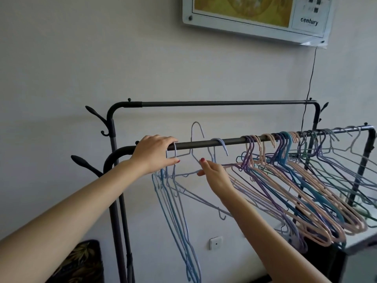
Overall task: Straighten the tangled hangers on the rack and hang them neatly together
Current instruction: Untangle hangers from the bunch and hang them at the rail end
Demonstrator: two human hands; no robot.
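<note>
Both hands (152, 155) (214, 176) grip thin, bent wire hangers (179, 193).

The one word that can be read is "century", printed in dark lowercase letters on the white right-hand part of the wall panel (257, 19) mounted high on the wall above the rack. Above that word the panel carries a few small dark squares and faint marks, too blurred to read. Nothing else in view bears any legible text, number or label.
</note>
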